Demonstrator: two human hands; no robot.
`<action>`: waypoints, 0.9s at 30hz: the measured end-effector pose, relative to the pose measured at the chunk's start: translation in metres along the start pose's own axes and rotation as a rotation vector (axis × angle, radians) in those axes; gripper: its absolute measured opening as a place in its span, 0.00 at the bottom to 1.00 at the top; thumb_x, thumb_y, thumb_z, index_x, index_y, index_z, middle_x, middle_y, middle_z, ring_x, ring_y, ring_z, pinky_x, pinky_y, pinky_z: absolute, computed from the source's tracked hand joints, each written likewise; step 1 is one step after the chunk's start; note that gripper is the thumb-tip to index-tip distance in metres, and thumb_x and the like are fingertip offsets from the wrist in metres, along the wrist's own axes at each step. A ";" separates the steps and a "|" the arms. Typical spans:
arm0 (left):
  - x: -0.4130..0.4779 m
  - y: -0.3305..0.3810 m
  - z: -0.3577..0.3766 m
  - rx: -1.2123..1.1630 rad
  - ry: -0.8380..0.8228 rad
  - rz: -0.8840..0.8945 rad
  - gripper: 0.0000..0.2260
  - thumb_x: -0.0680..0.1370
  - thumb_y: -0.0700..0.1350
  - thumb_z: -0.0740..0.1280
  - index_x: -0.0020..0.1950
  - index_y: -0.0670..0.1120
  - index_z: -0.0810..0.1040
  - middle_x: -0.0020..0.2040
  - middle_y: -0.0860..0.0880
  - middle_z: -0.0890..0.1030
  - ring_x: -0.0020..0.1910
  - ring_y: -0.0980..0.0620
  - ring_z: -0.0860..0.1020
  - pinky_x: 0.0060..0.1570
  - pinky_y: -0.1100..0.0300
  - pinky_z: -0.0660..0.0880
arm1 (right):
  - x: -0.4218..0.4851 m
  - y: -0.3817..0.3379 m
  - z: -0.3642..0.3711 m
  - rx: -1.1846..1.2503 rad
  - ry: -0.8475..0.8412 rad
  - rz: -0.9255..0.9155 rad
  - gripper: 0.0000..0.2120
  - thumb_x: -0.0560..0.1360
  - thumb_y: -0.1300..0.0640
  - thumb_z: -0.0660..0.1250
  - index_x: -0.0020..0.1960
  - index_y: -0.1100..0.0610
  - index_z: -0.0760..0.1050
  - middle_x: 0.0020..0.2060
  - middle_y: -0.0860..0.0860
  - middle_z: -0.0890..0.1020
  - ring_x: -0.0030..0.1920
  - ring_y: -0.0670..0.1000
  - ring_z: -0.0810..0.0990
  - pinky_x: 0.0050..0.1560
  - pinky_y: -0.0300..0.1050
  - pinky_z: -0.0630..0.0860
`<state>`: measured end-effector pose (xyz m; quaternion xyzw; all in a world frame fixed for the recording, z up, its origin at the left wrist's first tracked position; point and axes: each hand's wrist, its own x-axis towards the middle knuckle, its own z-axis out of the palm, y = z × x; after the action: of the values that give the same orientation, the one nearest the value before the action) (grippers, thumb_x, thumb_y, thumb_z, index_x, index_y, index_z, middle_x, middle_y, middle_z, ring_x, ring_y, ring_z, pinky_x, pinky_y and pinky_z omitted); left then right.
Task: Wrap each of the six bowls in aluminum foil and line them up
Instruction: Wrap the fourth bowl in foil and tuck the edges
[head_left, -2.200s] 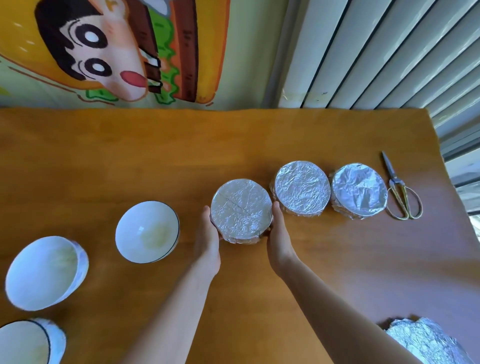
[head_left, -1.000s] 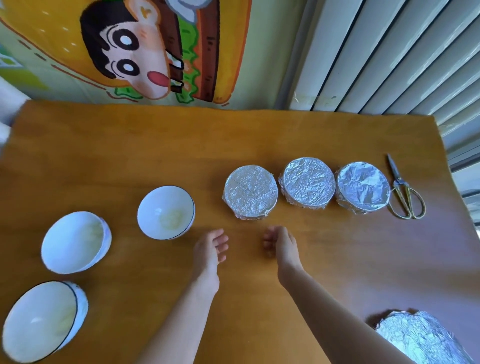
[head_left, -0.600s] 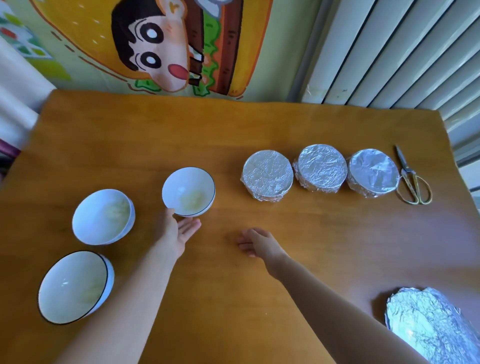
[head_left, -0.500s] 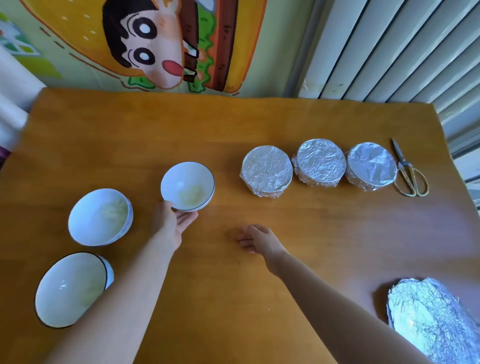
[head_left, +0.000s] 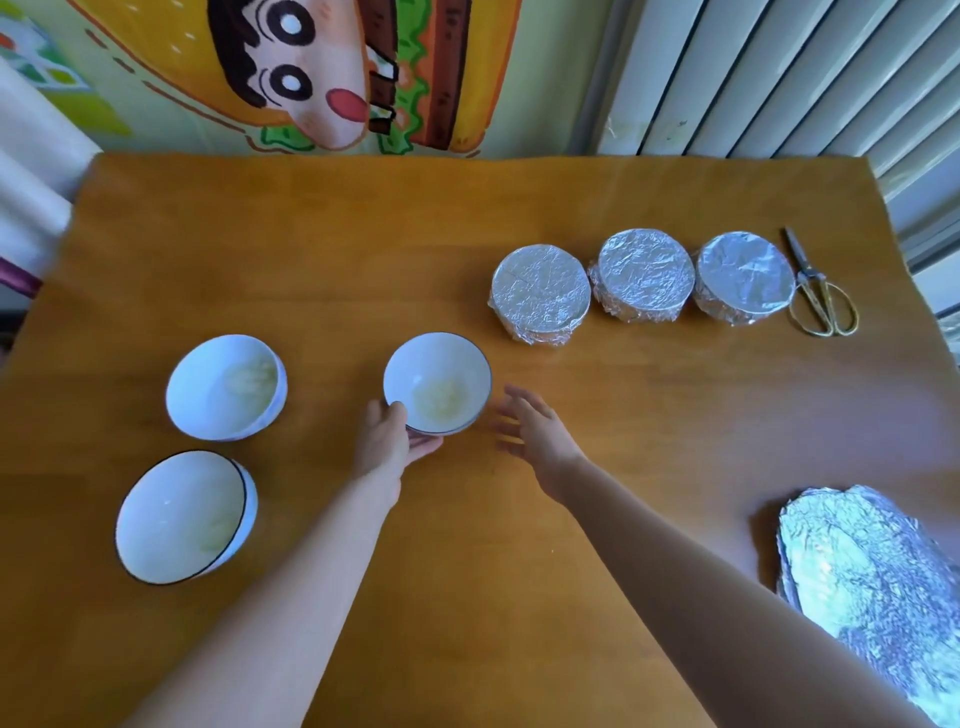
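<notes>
With three foil-wrapped bowls lining up at upper right and two bare bowls waiting at left, gripping the fourth bowl mid-frame with left hand, right hand spread open, touching nothing.

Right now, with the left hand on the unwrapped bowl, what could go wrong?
1. The left hand holds the bowl by one edge only, and the right hand is open beside it; it may tip or slip.
2. Moved right, it could knock the nearest wrapped bowl out of line.
</notes>
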<state>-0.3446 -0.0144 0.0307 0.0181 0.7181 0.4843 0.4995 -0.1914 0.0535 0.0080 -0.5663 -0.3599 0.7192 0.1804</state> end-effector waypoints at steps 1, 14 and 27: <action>-0.006 -0.006 0.002 0.018 -0.022 -0.010 0.13 0.83 0.39 0.54 0.66 0.42 0.68 0.61 0.36 0.77 0.51 0.39 0.83 0.42 0.54 0.83 | -0.003 0.001 -0.001 -0.008 -0.010 0.001 0.12 0.81 0.54 0.60 0.64 0.49 0.70 0.55 0.51 0.79 0.54 0.52 0.79 0.54 0.49 0.77; -0.095 -0.088 0.086 0.160 -0.118 -0.075 0.16 0.81 0.38 0.54 0.69 0.42 0.66 0.54 0.34 0.80 0.49 0.37 0.83 0.49 0.49 0.82 | -0.075 0.041 -0.127 -0.143 0.044 0.016 0.18 0.80 0.53 0.61 0.69 0.54 0.69 0.58 0.53 0.80 0.58 0.55 0.80 0.53 0.48 0.78; -0.194 -0.156 0.181 0.361 0.233 0.679 0.13 0.77 0.37 0.61 0.61 0.42 0.70 0.55 0.42 0.75 0.52 0.46 0.74 0.49 0.59 0.67 | -0.135 0.053 -0.310 -0.367 0.485 -0.219 0.08 0.77 0.60 0.64 0.55 0.58 0.78 0.37 0.49 0.81 0.38 0.53 0.80 0.40 0.47 0.76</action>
<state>-0.0434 -0.0738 0.0500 0.2865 0.7968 0.4867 0.2150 0.1491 0.0252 0.0315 -0.7023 -0.4888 0.4625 0.2322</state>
